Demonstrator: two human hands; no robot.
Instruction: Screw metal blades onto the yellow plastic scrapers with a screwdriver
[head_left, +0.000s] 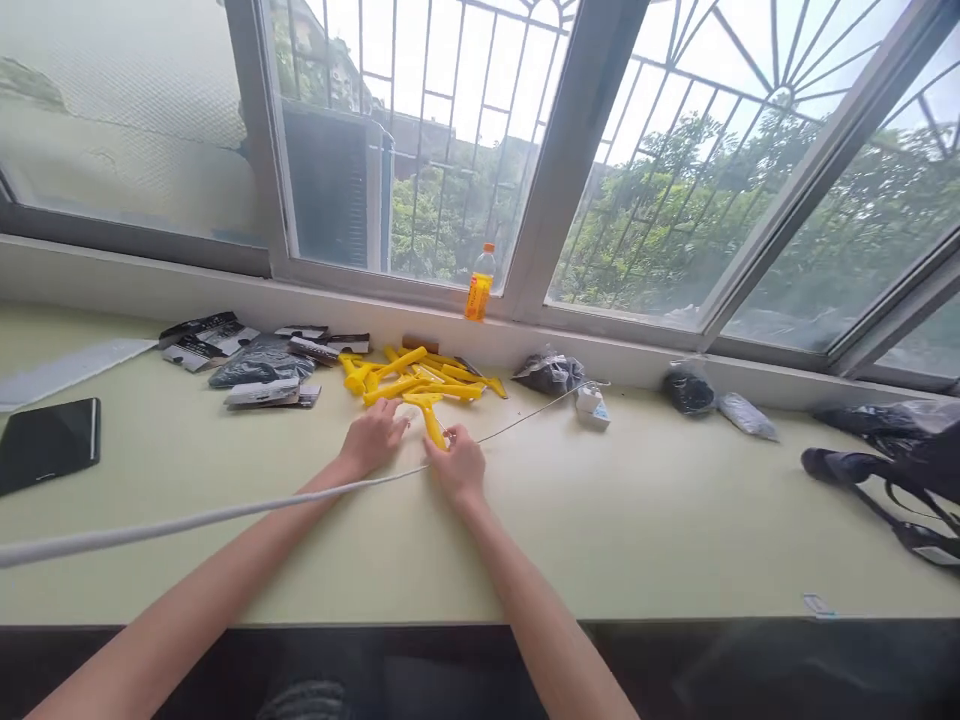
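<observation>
My right hand (459,465) is closed round the handle of a yellow T-shaped plastic tool (431,418), whose wide head points away from me. Just left of that head is my left hand (375,437), resting low over the table with its fingers curled. What those fingers hold, if anything, is too small to make out. Right behind both hands lies a loose pile of several similar yellow plastic pieces (420,380). A white cord (225,512) runs in from the left edge, over my left forearm, to my right hand.
Black-and-white packets (206,340) and a dark plastic bag (262,362) lie at the back left, a black phone (51,445) nearer. An orange-capped bottle (480,285) stands on the sill. Rightward are bagged dark items (551,372), a small white box (593,408) and black straps (862,470).
</observation>
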